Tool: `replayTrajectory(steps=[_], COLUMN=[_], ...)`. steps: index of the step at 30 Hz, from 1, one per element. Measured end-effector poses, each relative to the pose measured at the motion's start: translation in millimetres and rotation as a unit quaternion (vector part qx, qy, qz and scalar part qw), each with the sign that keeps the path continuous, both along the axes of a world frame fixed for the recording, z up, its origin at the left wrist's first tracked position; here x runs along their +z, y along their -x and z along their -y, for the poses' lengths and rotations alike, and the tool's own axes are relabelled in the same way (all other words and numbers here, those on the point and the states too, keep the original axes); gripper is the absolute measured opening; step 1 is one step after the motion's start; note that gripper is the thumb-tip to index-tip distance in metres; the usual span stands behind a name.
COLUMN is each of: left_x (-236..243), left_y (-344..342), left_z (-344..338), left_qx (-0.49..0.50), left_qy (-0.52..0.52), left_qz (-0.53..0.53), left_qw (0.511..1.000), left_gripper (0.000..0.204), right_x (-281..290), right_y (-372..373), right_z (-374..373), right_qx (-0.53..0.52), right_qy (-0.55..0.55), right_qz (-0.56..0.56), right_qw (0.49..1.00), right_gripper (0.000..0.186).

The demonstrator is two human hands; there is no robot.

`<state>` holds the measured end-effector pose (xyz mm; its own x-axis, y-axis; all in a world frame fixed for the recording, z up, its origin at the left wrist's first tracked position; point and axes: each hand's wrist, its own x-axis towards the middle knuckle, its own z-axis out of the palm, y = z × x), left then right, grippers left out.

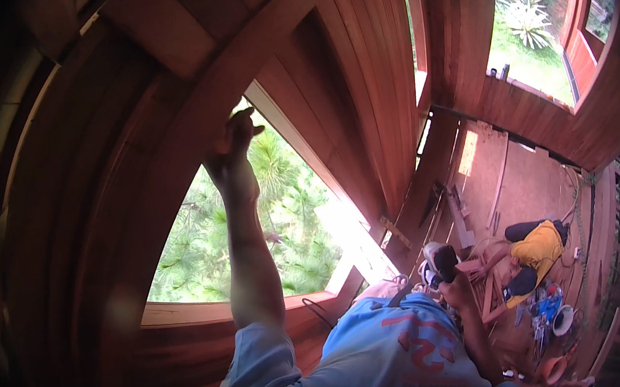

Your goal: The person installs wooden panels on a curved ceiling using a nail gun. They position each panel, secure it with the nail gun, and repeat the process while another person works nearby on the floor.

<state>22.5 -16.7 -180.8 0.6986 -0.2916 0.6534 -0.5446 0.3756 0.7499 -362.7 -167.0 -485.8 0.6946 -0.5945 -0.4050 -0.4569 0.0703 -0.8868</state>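
Left hand [236, 142] half-curled at window frame [185, 312], hold unclear; right hand [458, 291] clasping power tool [441, 256].

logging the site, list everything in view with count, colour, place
wooden walls: several, reddish-brown, all around
near window frame: one, pale, left centre
far window frame: one, red, upper right
greenery: uncounted, green, outside
small objects: two, dark, far sill
co-worker: one, yellow-topped, lower right
clutter: several, blue, white, orange, lower right
power tool: one, grey-black, lower centre
shirt: one, blue, bottom centre
left hand: one, bare, at near window
right hand: one, bare, gripping tool
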Motion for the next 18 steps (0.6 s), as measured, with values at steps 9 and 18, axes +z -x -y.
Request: replayTrajectory(steps=[9, 18], left_x=[33.2, 29.4], left_y=[-10.9, -16.9], left_z=[23.9, 21.9], left_qx=[-0.046, -0.024], left_qy=[0.009, -0.016], left_qz=[0.057, 0.070], left_qw=[0.997, 0.997], left_gripper=[0.036, 0.039], right_x=[-3.6, -25.8], right_y=[-3.1, -10.8], right_z=[-33.6, -49.7], right_qx=[-0.037, -0.070], right_qy=[0.022, 0.007], right_qz=[0.054, 0.067], right_qw=[0.998, 0.995], right_gripper=[0.023, 0.017])
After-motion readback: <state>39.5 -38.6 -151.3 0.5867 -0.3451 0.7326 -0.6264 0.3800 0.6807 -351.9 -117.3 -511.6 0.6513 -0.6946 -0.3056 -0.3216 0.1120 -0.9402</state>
